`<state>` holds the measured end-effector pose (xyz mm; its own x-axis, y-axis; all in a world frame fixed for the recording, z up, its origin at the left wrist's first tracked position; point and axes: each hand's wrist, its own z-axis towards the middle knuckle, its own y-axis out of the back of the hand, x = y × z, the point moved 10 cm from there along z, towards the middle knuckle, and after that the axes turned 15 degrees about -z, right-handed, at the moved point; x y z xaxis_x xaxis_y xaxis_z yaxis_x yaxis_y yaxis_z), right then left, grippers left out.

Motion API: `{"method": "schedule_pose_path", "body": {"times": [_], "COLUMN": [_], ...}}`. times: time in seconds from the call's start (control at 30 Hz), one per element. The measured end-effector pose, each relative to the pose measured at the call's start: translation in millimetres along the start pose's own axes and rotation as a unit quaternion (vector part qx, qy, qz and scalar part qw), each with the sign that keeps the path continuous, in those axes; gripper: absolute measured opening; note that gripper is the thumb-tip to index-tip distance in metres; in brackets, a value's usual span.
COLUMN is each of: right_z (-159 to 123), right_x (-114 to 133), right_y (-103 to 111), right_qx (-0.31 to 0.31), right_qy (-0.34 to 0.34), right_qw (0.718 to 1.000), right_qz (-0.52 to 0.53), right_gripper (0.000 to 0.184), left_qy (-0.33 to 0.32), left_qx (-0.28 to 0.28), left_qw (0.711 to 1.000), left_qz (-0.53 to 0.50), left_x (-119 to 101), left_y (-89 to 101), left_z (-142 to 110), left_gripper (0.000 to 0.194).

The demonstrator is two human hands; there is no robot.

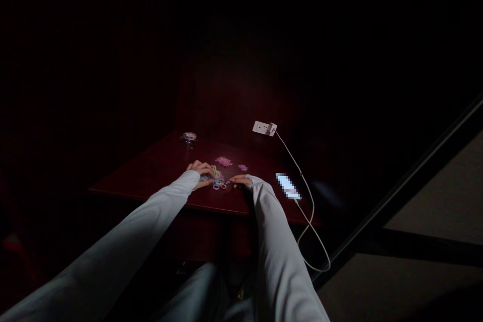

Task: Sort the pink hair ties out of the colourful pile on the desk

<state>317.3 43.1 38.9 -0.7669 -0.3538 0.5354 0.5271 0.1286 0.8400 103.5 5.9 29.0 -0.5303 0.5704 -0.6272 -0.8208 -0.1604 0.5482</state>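
A loose pile of small multicoloured elastic hair ties [218,179] lies on the dark red table, between my two hands. My left hand [199,167] arches over the pile's left side, its fingers and thumb apart and touching the ties. From the right, my right hand [240,180] reaches the pile's edge with fingers stretched out, the tips close to the ties. Behind the pile sits a heap of pink ties [224,161], and to its right a smaller purple heap [243,167]. Fine details between the fingertips are too small and dark to make out.
A round clear container [189,137] stands at the table's back left. On the right lies a lit phone [288,186] with a white charging cable [313,203] looping past the table edge. The cable runs to a wall socket [260,127]. Surroundings are very dark.
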Motion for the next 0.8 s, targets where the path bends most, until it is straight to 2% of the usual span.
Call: {"method": "schedule_pose_path", "body": {"times": [0.07,0.17,0.3,0.53,0.67,0.8], "right_z": [9,20,26,27,20,12], "right_x": [-2,-7,-17,-19,-18,-14], "right_y": [-15,-25,-36,-42,-39,-37], "right_qx": [0.067,0.094,0.083,0.088,0.068,0.041], "right_qy": [0.011,0.016,0.016,0.030,0.039,0.039], "right_qw": [0.996,0.989,0.982,0.970,0.969,0.972], "right_qz": [0.048,0.111,0.170,0.223,0.234,0.229], "right_gripper": [0.017,0.013,0.018,0.042,0.038,0.024], "left_qy": [0.013,0.034,0.044,0.057,0.058,0.070], "left_qx": [-0.010,-0.021,-0.012,-0.035,-0.052,-0.051], "left_qw": [1.000,0.999,0.999,0.998,0.997,0.996], "left_qz": [0.008,0.012,0.007,-0.001,-0.007,-0.010], "left_x": [4,10,16,26,27,31], "left_y": [1.5,4.0,5.3,9.8,12.5,19.2], "left_z": [2,5,7,5,6,9], "left_gripper": [0.020,0.023,0.023,0.022,0.024,0.020]}}
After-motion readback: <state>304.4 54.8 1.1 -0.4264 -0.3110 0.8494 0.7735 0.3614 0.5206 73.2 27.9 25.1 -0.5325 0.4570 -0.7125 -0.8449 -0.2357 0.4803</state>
